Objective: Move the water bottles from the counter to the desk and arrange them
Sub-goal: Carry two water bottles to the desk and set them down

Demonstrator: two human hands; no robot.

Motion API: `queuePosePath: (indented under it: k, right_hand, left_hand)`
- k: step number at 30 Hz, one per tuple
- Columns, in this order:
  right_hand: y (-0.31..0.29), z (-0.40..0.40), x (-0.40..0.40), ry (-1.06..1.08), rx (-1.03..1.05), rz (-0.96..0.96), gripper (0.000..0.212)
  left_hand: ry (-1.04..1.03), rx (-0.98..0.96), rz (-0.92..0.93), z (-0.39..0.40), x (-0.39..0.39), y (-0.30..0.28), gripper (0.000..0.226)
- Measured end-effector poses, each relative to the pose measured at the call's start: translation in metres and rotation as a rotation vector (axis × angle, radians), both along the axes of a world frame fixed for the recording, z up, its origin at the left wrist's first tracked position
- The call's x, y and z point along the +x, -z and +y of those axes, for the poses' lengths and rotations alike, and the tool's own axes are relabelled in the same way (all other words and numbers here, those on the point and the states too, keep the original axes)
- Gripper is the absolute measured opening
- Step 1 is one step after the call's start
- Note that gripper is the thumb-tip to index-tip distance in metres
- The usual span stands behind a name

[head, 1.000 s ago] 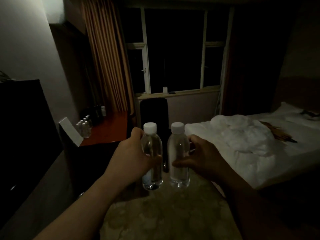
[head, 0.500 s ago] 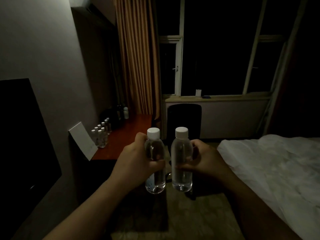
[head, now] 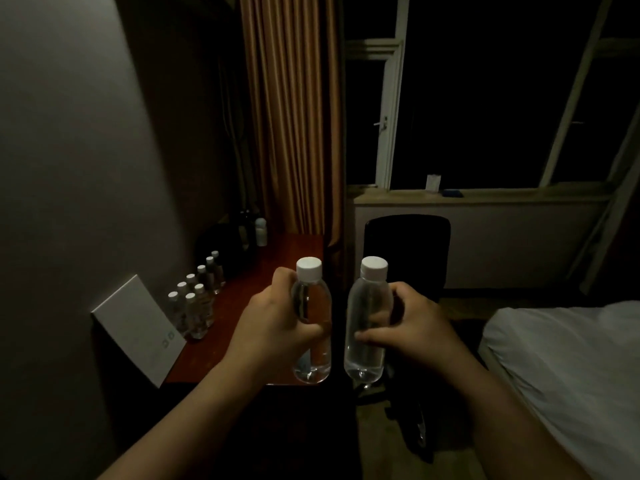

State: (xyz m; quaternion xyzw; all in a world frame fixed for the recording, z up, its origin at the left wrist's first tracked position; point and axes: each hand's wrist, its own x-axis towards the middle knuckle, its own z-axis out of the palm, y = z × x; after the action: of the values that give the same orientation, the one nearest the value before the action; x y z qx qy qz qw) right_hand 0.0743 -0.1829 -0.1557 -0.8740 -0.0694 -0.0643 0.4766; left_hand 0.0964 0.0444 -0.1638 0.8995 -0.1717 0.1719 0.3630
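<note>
Dim hotel room, curtain [head: 294, 112] drawn beside a black window, red-brown desk [head: 242, 327] running along the left wall. Closer now than a second ago: bed [head: 568, 375] slid off to the right edge, desk swung up into the middle of the view, chair [head: 407, 251] dead ahead. Left hand [head: 273, 327] wrapped tight round the left water bottle [head: 311, 320], fingers curled across its front; right hand [head: 412, 327] clamped the same way on the right water bottle [head: 366, 323], thumb laid across the clear wall. Both upright, white caps up, held side by side with a narrow gap between, neither on any surface, hanging over the desk's near corner. Already parked on the desk by the wall: a cluster of small bottles [head: 197, 303] in rows, just behind a leaning white card [head: 138, 327]. Meaning, most likely: carry leg nearly over, set-down coming. Next call looks like a reach forward and left to stand this pair next to the cluster. Risk worth watching: knocking the near row over on the way in, tight spacing there.
</note>
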Motion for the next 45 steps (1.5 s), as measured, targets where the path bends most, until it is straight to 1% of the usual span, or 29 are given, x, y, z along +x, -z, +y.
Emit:
queuePosePath:
  k: [3, 8, 12, 18, 22, 28, 32, 38, 45]
  right_hand:
    - [0.014, 0.003, 0.072, -0.034, 0.003, -0.002, 0.059]
    - [0.032, -0.004, 0.209, -0.147, 0.027, -0.009, 0.061]
    - [0.027, -0.014, 0.326, -0.285, 0.005, -0.009, 0.063]
    - [0.031, -0.009, 0.465, -0.449, -0.057, 0.006, 0.059]
    - [0.046, 0.027, 0.546, -0.555, -0.075, 0.025, 0.059]
    - [0.082, 0.097, 0.634, -0.672, -0.115, 0.057, 0.061]
    - [0.106, 0.149, 0.692, -0.738, -0.156, 0.078, 0.059]
    - [0.14, 0.223, 0.746, -0.848, -0.232, 0.132, 0.058]
    - [0.212, 0.312, 0.795, -0.983, -0.294, 0.254, 0.055]
  left_hand:
    - [-0.075, 0.012, -0.021, 0.002, 0.064, 0.015, 0.058]
    - [-0.179, 0.063, 0.009, -0.012, 0.177, 0.034, 0.061]
    - [-0.317, 0.013, 0.002, -0.027, 0.267, 0.035, 0.062]
    - [-0.544, 0.0, 0.022, -0.029, 0.367, 0.037, 0.061]
    - [-0.685, -0.014, 0.048, -0.009, 0.42, 0.05, 0.062]
    - [-0.868, -0.041, 0.102, 0.04, 0.486, 0.093, 0.065]
    - [-1.004, -0.101, 0.139, 0.075, 0.532, 0.128, 0.065]
    - [-1.204, -0.236, 0.207, 0.114, 0.58, 0.17, 0.065]
    - [-1.436, -0.315, 0.279, 0.165, 0.623, 0.237, 0.073]
